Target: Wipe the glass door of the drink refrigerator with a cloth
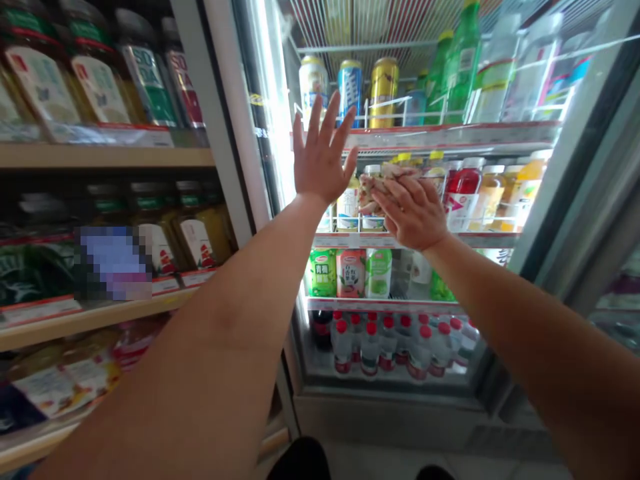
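Observation:
My left hand (323,167) is raised with its fingers spread, in front of the upper shelf of a lit drinks fridge. It holds nothing, and its palm faces the fridge; whether it touches glass I cannot tell. To its right, my right hand (417,213) holds a crumpled, pale, patterned cloth (369,192) under its fingers, in front of the middle shelf of bottles. Beyond my left fingertips stand a white can (313,73), a blue can (350,83) and a gold can (384,90). A red drink bottle (465,193) is right of my right hand.
Wooden shelving (115,158) with bottles and packets stands on the left. Green bottles (463,63) are at the fridge's upper right. Lower down are a green drink pack (323,272) and several red-capped bottles (370,350). A metal frame (565,260) edges the right side.

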Demonstrator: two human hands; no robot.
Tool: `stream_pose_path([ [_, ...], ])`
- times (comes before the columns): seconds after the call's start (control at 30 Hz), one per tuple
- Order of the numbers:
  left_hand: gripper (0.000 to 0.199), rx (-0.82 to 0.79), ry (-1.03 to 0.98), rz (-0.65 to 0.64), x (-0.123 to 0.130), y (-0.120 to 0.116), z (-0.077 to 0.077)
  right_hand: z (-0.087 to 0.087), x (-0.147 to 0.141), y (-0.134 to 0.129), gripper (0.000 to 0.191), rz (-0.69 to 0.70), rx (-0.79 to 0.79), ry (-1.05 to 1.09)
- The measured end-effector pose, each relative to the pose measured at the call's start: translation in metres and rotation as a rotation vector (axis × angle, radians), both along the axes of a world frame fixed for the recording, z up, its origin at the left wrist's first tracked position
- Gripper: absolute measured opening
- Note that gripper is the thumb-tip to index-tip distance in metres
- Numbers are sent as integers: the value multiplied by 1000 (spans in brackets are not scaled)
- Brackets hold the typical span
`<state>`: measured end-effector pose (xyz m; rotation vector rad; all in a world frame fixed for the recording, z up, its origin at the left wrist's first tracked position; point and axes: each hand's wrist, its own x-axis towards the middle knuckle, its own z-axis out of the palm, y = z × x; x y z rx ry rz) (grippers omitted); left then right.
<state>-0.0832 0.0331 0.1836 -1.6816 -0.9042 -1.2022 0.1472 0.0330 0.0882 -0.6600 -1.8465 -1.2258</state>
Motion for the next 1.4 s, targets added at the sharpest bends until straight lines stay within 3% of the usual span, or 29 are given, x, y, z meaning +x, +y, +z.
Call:
stream_pose_path([
  [0.07, 60, -20, -6, 10, 2, -6, 0, 1, 0, -1, 57, -5, -2, 65],
  [0.2, 62, -75, -13, 48, 6, -17, 2, 4, 0, -1, 55, -19, 77, 475],
  [0.27, 64, -96, -14, 68, 7, -20, 2, 4, 0, 0, 52, -13, 137, 583],
  [0.53, 62, -75, 3, 8, 0, -10, 1, -2, -1, -5, 54, -45, 5, 301],
  [0.73, 67, -155, 193, -113, -4, -10, -8, 2, 3, 3, 53, -12, 98, 552],
  [0.93, 77, -165, 186, -187, -3, -10, -12, -2, 1, 0, 54, -37, 92, 449],
  [1.27, 78, -158, 194, -175, -3, -11, -13, -6, 0, -6, 54, -27, -46, 116],
  [1.4, 79, -147, 196, -127, -3, -12, -13, -4, 0, -4, 56, -12, -31, 279],
])
